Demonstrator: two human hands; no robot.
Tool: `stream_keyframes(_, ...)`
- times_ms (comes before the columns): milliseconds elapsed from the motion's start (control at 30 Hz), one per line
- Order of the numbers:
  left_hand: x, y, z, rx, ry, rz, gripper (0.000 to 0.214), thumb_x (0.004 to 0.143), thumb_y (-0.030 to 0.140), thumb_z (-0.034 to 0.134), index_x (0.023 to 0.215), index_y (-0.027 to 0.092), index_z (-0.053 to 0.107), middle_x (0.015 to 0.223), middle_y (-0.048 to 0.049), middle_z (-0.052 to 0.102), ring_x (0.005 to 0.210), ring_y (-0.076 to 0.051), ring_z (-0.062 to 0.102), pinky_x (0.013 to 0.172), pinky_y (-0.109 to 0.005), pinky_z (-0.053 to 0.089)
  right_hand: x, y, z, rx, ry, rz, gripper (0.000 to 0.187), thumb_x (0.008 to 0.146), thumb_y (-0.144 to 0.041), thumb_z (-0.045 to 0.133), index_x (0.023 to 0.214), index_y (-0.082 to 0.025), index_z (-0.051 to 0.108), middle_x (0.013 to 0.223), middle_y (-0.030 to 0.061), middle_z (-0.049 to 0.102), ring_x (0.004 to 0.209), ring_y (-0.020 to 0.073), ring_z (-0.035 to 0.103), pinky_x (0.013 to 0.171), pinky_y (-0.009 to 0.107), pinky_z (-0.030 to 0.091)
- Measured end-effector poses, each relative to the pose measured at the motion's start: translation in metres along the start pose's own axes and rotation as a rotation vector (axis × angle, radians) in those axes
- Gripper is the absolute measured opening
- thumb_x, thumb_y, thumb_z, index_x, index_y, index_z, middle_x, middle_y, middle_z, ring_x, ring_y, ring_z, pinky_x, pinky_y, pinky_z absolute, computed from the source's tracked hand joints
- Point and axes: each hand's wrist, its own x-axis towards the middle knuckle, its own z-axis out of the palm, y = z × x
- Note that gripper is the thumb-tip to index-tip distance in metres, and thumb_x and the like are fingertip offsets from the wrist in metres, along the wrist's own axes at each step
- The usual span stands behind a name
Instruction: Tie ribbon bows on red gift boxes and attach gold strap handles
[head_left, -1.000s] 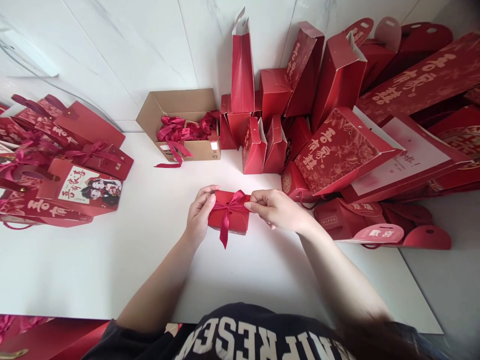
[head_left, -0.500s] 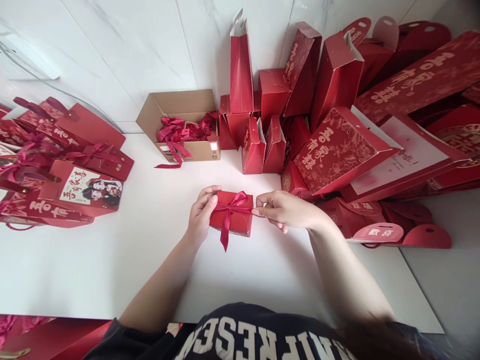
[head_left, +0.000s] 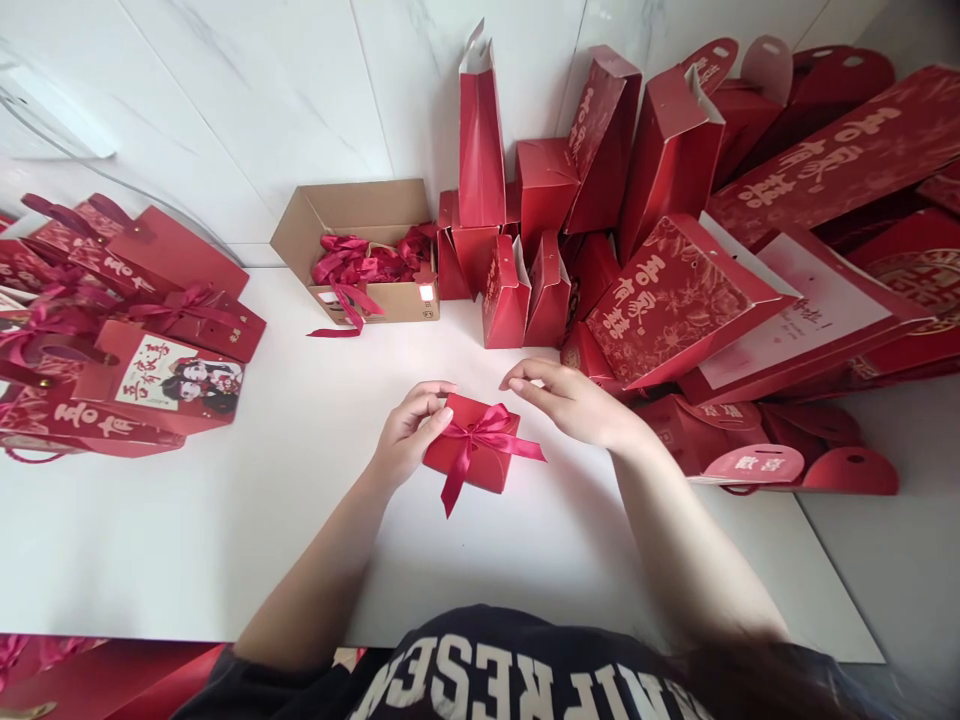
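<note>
A small red gift box (head_left: pixel 463 465) rests on the white table, tilted slightly, with a dark pink ribbon bow (head_left: pixel 486 432) tied across its top. Two ribbon tails spread from the knot, one toward my body and one past the box's right edge. My left hand (head_left: pixel 412 425) grips the box at its left end, thumb on top by the ribbon. Just above and right of the box, apart from it, my right hand (head_left: pixel 559 395) hovers with loosely bent fingers and nothing visible in them.
Behind stands an open cardboard box (head_left: pixel 401 300) of loose ribbons (head_left: pixel 349 262). Red gift bags and boxes (head_left: pixel 645 300) crowd the right side. More decorated red bags (head_left: pixel 172 375) with ribbons stand at left. A tiled wall (head_left: pixel 247 110) closes off the back of the table (head_left: pixel 300 560).
My right hand has let go of the right ribbon tail and moved up off the box. The box has shifted slightly toward me and turned a little, and the tail now lies loose.
</note>
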Motion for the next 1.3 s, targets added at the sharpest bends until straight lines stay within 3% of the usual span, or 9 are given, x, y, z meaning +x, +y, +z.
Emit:
stream_keyframes(167,-0.001,0.000,-0.001,-0.015,-0.017,0.003,0.033,0.092,0.036,0.055,0.066,0.017,0.051,0.120,-0.0095,0.056,0.116,-0.024,0.054,0.095,-0.036,0.044,0.010,0.007,0.017,0.214,-0.134,0.042,0.042,0.093,-0.057,0.045,0.098,-0.021,0.067,0.108,0.0053,0.064,0.102,0.0219,0.059,0.094,0.037,0.042)
stream_keyframes(267,-0.002,0.000,-0.001,-0.044,-0.028,-0.007,0.034,0.092,0.038,0.054,0.066,0.016,0.053,0.121,-0.0100,0.055,0.113,-0.023,0.056,0.091,-0.036,0.046,0.011,0.008,0.017,0.236,-0.222,-0.009,0.041,0.092,-0.056,0.049,0.102,-0.022,0.069,0.113,0.0054,0.064,0.108,0.0229,0.057,0.097,0.037,0.041)
stream_keyframes(433,-0.002,0.000,0.000,0.010,-0.011,0.015,0.035,0.093,0.037,0.053,0.065,0.017,0.052,0.120,-0.0092,0.056,0.112,-0.023,0.057,0.095,-0.036,0.046,0.011,0.007,0.014,0.277,-0.372,-0.093,0.035,0.088,-0.052,0.058,0.086,-0.020,0.071,0.125,0.0058,0.061,0.114,0.0238,0.057,0.099,0.036,0.042)
stream_keyframes(600,-0.003,0.004,0.003,0.211,0.083,0.076,0.036,0.094,0.033,0.051,0.062,0.017,0.048,0.121,-0.0082,0.057,0.118,-0.023,0.054,0.096,-0.035,0.044,0.010,0.010,0.013,0.351,-0.356,-0.063,0.038,0.090,-0.053,0.054,0.089,-0.021,0.074,0.131,0.0063,0.058,0.118,0.0244,0.056,0.102,0.035,0.042)
stream_keyframes(867,-0.005,0.011,0.004,0.397,0.108,0.138,0.035,0.094,0.026,0.051,0.060,0.017,0.045,0.123,-0.0057,0.056,0.103,-0.018,0.058,0.090,-0.034,0.045,0.012,0.015,0.012,0.417,-0.373,-0.053,0.040,0.090,-0.054,0.054,0.099,-0.021,0.075,0.136,0.0068,0.056,0.123,0.0251,0.053,0.105,0.037,0.039)
stream_keyframes(1000,-0.004,0.012,0.003,0.425,0.093,0.152,0.034,0.093,0.025,0.051,0.061,0.018,0.045,0.121,-0.0057,0.056,0.108,-0.019,0.055,0.094,-0.034,0.044,0.012,0.016,0.011,0.465,-0.414,-0.059,0.042,0.090,-0.054,0.053,0.104,-0.021,0.074,0.141,0.0071,0.053,0.127,0.0257,0.051,0.107,0.037,0.038)
stream_keyframes(1300,-0.005,0.009,0.000,0.429,0.108,0.117,0.033,0.091,0.030,0.055,0.061,0.018,0.049,0.115,-0.0069,0.053,0.109,-0.021,0.053,0.095,-0.036,0.043,0.010,0.014,0.010,0.457,-0.412,0.009,0.047,0.085,-0.060,0.056,0.087,-0.016,0.072,0.127,0.0082,0.064,0.110,0.0254,0.060,0.096,0.037,0.045)
